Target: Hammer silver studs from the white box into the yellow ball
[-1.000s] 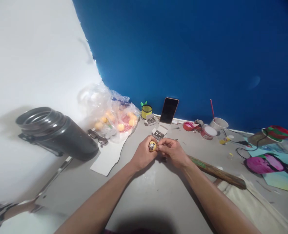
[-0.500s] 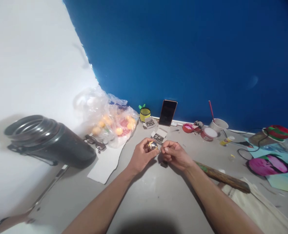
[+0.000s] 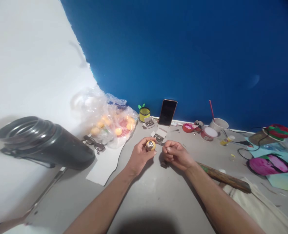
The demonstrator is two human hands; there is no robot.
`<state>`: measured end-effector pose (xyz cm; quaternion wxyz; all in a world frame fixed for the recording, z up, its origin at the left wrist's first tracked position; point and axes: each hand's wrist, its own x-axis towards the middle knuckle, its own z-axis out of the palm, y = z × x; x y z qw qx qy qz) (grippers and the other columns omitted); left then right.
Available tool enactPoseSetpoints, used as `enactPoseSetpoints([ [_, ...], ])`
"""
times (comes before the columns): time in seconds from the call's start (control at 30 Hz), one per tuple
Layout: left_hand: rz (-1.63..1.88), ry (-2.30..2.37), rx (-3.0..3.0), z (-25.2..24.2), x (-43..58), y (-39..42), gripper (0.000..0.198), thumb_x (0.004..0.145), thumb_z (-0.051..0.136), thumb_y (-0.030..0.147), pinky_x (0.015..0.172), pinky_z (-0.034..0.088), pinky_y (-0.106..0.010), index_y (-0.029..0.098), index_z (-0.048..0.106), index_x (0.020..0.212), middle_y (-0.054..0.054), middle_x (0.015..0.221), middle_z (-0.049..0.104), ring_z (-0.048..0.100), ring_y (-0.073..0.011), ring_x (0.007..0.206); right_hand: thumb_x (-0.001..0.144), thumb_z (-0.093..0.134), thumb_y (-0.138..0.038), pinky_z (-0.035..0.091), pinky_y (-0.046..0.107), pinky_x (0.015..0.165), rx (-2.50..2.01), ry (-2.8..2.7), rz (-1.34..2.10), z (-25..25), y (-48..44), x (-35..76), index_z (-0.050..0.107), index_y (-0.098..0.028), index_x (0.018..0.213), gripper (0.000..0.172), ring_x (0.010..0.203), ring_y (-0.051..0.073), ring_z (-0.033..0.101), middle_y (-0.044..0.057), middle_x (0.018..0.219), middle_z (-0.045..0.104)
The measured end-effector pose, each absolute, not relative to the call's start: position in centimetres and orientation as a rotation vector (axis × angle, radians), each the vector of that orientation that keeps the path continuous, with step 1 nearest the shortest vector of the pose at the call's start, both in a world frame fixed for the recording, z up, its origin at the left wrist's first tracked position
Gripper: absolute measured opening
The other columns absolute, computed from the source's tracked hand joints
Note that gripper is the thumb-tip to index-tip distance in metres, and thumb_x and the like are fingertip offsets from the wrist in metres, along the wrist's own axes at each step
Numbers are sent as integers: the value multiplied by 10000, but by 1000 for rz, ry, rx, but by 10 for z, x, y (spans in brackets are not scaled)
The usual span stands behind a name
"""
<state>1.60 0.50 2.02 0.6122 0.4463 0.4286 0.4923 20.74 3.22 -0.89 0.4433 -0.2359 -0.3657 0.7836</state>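
Observation:
My left hand [image 3: 139, 156] is closed around a small yellow ball [image 3: 153, 147], part of whose surface is covered with shiny metal studs like thumbtack heads. To its right, my right hand [image 3: 178, 154] is closed, thumb against the fingers; whatever may be pinched there is too small to make out. Just beyond the hands is an open small box [image 3: 159, 137] of shiny metal pieces. Behind that stands a similar box [image 3: 149, 123]. A small dark object [image 3: 163, 164] lies on the grey table under my right hand.
At left stand a large dark flask [image 3: 63, 146] and a plastic bag [image 3: 114, 126] of yellow balls, with glasses [image 3: 96, 143] nearby. A phone [image 3: 167, 112] leans against the blue wall. Tubs, a white cup [image 3: 219, 124] and a wooden stick [image 3: 227, 179] occupy the right side.
My left hand has turned the ball, so more of its bare yellow side shows. The hands are slightly farther apart; my right hand has barely moved.

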Motion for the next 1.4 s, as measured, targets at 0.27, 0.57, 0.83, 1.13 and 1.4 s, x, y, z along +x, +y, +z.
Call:
enactPoseSetpoints([
  [0.27,1038,1316,1417,21,21,-1,219,731,674,190,605,414,-231,196,572,925,28,796,616,510,-111,653,644,946,-418,295,209,455,-865,-1028,1791,3,27,197,723,-171,749,349,483,66,442,4,664,658],
  [0.57,972,1462,1764,17,23,-3,176,832,624,294,627,349,-261,204,520,721,24,683,549,482,-135,648,668,912,-394,326,217,457,-958,-1198,1716,15,20,189,737,-173,721,287,485,77,437,-14,593,609],
  [0.83,947,1463,1866,10,20,-3,250,861,611,355,627,327,-273,213,465,715,24,686,527,459,-142,646,669,902,-361,330,217,461,-1002,-1246,1702,16,17,187,752,-168,742,255,503,80,468,-1,632,639],
  [1.13,931,1491,1889,11,22,-4,181,840,591,259,626,338,-279,216,466,715,21,689,537,475,-147,647,648,915,-362,315,210,446,-994,-1198,1725,13,18,186,748,-169,712,263,487,78,455,-4,595,625],
  [1.4,905,1522,1909,12,23,-5,200,840,595,230,624,332,-279,220,443,710,23,689,528,474,-150,645,643,921,-370,317,209,440,-1005,-1187,1742,10,19,187,751,-169,711,272,483,80,445,-10,569,604],
])
